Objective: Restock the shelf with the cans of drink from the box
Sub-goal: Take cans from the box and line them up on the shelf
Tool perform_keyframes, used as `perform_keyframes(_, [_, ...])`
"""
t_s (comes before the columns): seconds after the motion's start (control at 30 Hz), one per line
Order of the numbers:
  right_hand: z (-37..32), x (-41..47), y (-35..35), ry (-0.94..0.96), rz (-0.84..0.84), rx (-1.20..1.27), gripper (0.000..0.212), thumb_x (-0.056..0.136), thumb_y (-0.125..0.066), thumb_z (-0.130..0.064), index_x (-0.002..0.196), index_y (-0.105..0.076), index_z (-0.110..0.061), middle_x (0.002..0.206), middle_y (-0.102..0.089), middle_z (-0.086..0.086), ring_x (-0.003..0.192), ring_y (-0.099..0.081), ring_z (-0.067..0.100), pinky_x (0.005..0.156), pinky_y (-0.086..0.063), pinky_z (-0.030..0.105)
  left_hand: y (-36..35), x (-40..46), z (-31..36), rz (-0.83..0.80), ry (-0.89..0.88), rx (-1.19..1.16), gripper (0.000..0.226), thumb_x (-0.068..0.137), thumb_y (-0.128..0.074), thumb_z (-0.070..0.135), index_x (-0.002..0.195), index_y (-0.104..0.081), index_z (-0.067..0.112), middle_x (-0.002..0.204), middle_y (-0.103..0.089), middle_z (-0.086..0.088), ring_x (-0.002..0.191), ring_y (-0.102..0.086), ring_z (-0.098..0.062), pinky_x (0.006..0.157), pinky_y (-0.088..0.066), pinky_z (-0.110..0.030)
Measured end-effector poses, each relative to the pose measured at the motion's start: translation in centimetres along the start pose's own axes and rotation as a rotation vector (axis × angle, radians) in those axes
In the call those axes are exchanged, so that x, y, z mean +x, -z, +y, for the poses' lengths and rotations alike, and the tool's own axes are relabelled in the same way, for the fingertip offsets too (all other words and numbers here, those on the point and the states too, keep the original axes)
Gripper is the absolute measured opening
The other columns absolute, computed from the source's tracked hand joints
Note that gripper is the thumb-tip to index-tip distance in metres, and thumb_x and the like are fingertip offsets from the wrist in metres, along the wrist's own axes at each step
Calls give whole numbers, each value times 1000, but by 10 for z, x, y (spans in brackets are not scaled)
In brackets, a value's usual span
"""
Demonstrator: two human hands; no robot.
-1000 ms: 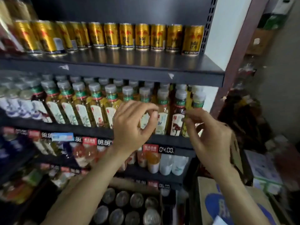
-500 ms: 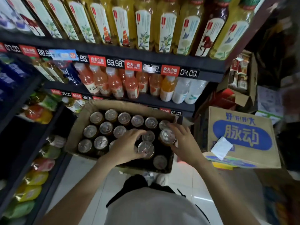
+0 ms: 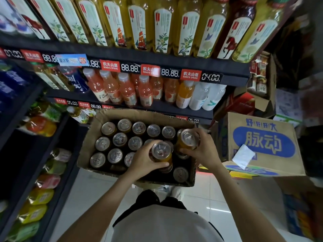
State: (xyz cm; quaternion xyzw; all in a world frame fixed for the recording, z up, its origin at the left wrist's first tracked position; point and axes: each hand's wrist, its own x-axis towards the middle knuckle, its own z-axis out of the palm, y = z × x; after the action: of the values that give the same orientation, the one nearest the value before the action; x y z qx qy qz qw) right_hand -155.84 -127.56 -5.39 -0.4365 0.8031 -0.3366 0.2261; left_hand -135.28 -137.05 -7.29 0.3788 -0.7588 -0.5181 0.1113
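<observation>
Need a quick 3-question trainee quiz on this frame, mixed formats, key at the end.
1. True or false: the left hand and right hand each grip a can.
2. The cardboard box holding the cans sits: A) on a shelf B) in front of the shelves, by the person C) on the blue-printed carton.
3. What colour are the sides of the left-hand can and the right-hand can?

Key: 1 true; 2 B; 3 gold/yellow.

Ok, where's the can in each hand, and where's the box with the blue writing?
Can in the left hand (image 3: 161,149): head view, on its silver lid.
Can in the right hand (image 3: 187,137): head view, on its silver lid.
Blue-print carton (image 3: 264,140): head view, on its blue oval logo.
</observation>
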Motion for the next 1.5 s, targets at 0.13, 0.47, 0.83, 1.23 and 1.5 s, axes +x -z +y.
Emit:
perform_keyframes(0.13, [-60, 9, 41, -136, -117, 685, 60, 63, -80, -24, 116, -54, -19, 110, -64, 1, 103, -62, 19, 82, -52, 26, 47, 8, 38, 126, -9, -397, 76, 46, -82, 56, 116, -51, 53, 125, -54, 16, 111, -56, -4, 89, -49, -24])
perform_keyframes(0.47, [-194, 48, 114, 143, -56, 632, 53, 60, -70, -42, 108, -55, -26, 95, -65, -10, 83, -65, -1, 67, -49, 15, 156, 32, 161, 344, -255, -487, 62, 47, -73, 71, 97, -57, 37, 89, -69, 23, 81, -63, 11, 69, -50, -15])
perform_keyframes(0.83, [-324, 88, 209, 554, 102, 489, 53, 56, -65, -49, 102, -58, -24, 92, -67, -6, 74, -67, -2, 59, -50, 11, 257, 49, 288, 655, -697, -101, 42, 58, -61, 64, 83, -47, 34, 86, -61, 11, 83, -63, -10, 76, -55, -42])
perform_keyframes(1.23, [-382, 183, 249, 609, 448, 259, 65, 70, -76, -44, 121, -55, -10, 109, -64, 3, 97, -62, 15, 83, -54, 31, 306, 126, 390, 795, -723, 204, 58, 77, -61, 60, 118, -49, 21, 108, -60, 7, 102, -57, -13, 86, -44, -29])
perform_keyframes(1.5, [-386, 244, 251, 487, 480, 68, 71, 72, -75, -44, 127, -49, -7, 120, -62, 8, 108, -60, 23, 83, -52, 30, 320, 194, 394, 602, -638, 215, 71, 81, -58, 56, 136, -39, 15, 134, -52, -3, 123, -49, -19, 95, -41, -29])
